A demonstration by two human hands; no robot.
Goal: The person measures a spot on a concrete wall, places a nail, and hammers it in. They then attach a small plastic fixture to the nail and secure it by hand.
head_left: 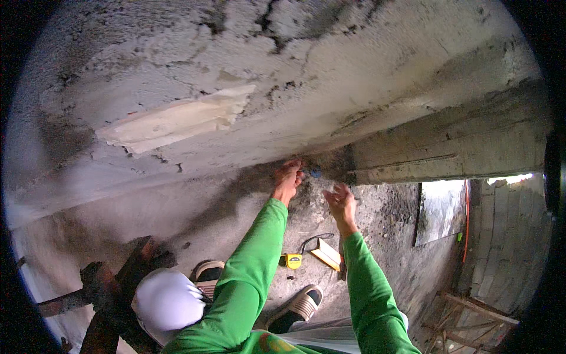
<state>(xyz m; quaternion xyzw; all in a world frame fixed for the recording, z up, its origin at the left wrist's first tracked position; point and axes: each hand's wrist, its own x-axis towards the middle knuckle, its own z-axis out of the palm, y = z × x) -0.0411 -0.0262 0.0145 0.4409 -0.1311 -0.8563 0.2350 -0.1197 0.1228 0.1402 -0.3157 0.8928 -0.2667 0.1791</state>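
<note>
My left hand (288, 178) reaches to the foot of the rough grey wall (283, 112), its fingers curled closed. What lies inside them, if anything, is hidden. Just right of its fingertips is a small blue roundish thing (315, 173); whether the hand touches it I cannot tell. My right hand (341, 205) hovers a little nearer and to the right, slightly blurred, with thumb and fingers apart and nothing visible between them. Below the hands, on the ground, lie a yellow tape measure (293, 261), a dark looped cord (312, 238) and a pale, orange-edged angled piece (327, 254).
My sandalled feet (303, 302) stand on the dusty floor (247, 236). Dark timbers (106, 283) and a rounded white object (171, 304) are at lower left. A concrete beam (436, 147) projects at right, above a leaning sheet (439, 212). A wooden frame (471, 324) stands lower right.
</note>
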